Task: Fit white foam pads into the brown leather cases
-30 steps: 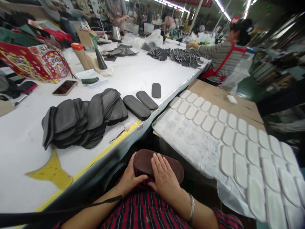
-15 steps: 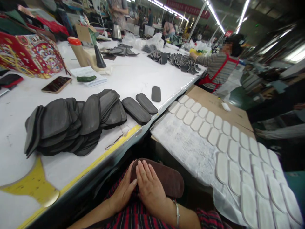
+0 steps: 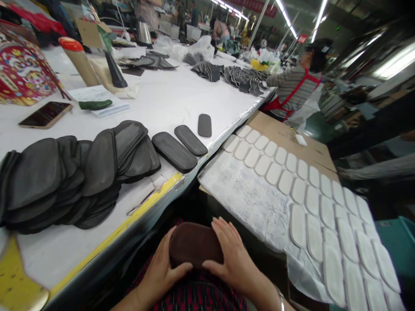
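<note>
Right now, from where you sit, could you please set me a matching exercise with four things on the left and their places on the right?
1. Brown rounded pad
2. Cucumber
3. Phone
4. White-faced pads

A. Directly on the white tabletop
B. On the sheet-covered board
C. Between the left hand and right hand
D. On the papers

Pairs: 1-C, 2-D, 3-A, 4-B

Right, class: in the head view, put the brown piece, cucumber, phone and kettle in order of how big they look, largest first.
1. Brown piece
2. Phone
3. Kettle and cucumber: too alike to rank
</note>
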Motion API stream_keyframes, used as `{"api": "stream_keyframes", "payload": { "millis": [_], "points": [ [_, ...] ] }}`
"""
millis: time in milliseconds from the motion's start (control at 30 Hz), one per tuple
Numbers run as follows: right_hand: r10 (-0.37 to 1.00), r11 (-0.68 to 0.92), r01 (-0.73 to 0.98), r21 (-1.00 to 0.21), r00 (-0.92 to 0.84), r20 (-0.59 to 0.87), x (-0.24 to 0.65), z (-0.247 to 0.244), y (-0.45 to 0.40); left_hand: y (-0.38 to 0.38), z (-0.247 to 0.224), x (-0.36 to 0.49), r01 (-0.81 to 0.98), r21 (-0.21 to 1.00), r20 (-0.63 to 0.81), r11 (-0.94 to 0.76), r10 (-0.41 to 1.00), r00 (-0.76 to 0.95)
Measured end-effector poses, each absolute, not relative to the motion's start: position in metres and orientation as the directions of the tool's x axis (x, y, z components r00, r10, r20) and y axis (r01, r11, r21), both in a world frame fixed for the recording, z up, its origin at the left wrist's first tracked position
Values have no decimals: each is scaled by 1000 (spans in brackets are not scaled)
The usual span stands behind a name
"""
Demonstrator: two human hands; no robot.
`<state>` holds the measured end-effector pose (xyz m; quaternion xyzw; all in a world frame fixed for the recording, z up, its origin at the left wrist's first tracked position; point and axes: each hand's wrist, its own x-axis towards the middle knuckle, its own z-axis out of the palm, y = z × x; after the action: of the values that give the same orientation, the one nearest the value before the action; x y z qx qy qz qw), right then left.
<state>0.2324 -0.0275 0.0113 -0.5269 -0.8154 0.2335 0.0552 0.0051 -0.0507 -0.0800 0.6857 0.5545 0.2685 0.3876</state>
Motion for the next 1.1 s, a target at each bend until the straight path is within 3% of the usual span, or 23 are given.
{"api": "stream_keyframes", "payload": {
  "millis": [100,367,633,900,1100],
  "points": [
    [899,242,871,-427,-367,-239,241,4,-19,-52,-76,7,535,843,-110,-53,957,269],
    [824,252,839,-482,-447,-348,185,5,30,-51,-67,7,396,903,-270,164,935,228],
    [844,202,892,-404,-367,-390,176,-6,37,-54,-61,14,296,901,-361,318,927,104],
    [871,257,888,-381,-384,-307,173,-2,35,-57,-65,16,326,898,-346,295,932,110],
    [855,329,842,-428,-458,-243,171,-3,30,-56,-90,7,278,956,-173,93,945,278]
  ]
}}
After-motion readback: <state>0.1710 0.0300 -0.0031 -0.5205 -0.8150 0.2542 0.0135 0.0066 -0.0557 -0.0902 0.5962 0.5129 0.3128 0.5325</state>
